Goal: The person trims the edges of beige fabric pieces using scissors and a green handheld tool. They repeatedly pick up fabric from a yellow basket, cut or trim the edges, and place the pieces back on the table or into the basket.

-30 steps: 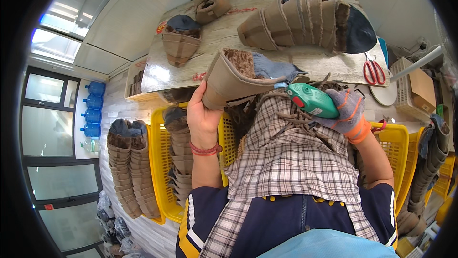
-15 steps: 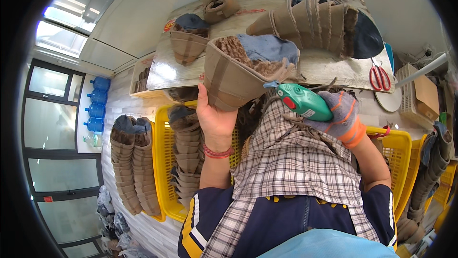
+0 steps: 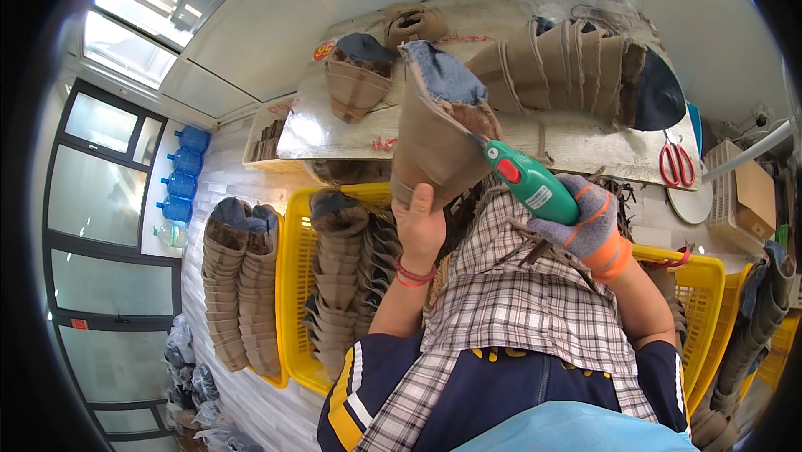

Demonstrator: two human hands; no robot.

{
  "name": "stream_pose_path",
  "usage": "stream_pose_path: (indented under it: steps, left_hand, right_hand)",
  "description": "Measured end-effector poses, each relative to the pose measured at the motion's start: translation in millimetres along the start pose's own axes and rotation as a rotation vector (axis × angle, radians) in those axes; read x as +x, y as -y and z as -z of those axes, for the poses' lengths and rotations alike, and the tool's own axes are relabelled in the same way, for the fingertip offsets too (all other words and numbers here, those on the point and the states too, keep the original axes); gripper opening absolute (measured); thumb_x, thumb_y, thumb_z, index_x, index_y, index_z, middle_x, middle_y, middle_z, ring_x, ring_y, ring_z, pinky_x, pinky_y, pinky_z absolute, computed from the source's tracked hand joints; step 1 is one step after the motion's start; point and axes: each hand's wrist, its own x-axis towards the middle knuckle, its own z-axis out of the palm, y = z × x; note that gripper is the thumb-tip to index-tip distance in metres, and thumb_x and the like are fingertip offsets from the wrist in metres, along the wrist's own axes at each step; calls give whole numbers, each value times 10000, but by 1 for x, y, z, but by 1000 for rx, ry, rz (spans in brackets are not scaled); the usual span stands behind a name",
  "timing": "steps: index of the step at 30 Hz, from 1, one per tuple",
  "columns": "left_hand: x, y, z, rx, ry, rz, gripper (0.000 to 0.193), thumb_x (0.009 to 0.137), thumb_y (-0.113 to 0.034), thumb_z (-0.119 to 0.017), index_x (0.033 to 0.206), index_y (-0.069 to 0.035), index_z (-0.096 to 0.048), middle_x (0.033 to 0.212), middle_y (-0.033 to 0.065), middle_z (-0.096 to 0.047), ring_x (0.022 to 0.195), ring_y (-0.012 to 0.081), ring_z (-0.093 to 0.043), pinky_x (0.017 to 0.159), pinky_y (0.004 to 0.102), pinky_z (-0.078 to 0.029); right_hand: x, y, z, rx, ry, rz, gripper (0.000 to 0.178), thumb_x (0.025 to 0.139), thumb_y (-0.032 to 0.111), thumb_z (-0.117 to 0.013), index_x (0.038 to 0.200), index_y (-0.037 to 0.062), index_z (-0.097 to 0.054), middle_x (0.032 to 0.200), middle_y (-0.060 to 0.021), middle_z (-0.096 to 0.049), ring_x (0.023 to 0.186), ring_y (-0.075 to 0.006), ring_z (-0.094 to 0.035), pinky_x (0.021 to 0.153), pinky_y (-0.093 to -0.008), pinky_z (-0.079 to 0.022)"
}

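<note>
My left hand [image 3: 420, 222], bare with a red band at the wrist, grips a tan boot upper [image 3: 434, 130] with blue lining and holds it upright in front of me. In a grey glove with orange trim, my right hand [image 3: 589, 222] holds a green handheld power tool [image 3: 528, 182]. The tool's tip touches the fuzzy inner edge of the boot upper. A plaid cloth [image 3: 522, 310] covers my lap below both hands.
A worktable [image 3: 576, 147] beyond holds a row of tan boot uppers [image 3: 568, 63], two more boot pieces [image 3: 359, 80], red scissors [image 3: 675, 164]. Yellow crates [image 3: 296, 285] of stacked uppers stand at left and right; another stack [image 3: 238, 285] lies on the floor. Blue water bottles [image 3: 180, 172] line the windows.
My left hand has turned the boot upper from lying sideways to standing upright. The green tool has moved in so its tip meets the boot's inner edge.
</note>
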Motion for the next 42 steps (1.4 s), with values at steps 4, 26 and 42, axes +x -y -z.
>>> stream_pose_path:
  steps: [4,26,42]
  left_hand:
    - [-10,10,4,406,0,-89,305,879,-92,-612,1158,26,-571,1087,82,-628,998,203,-583,879,276,-421]
    - [-14,7,-1,1324,725,-537,332,745,-89,-704,1049,17,-627,1196,207,-541,1093,409,-501,941,496,-380]
    - [170,-34,6,1879,486,-852,38,696,-53,-539,675,-62,-509,731,76,-473,799,245,-465,760,372,-337]
  right_hand:
    - [0,3,-1,115,-36,-88,526,654,318,-824,1029,20,-606,797,-142,-667,711,-230,-669,641,-310,-523]
    - [6,-1,12,266,-98,-352,475,716,298,-790,1013,-22,-604,757,-78,-654,670,-94,-593,609,-251,-492]
    - [-73,-65,27,83,-329,-557,337,729,182,-732,969,-12,-594,714,-28,-592,629,-90,-512,580,-257,-451]
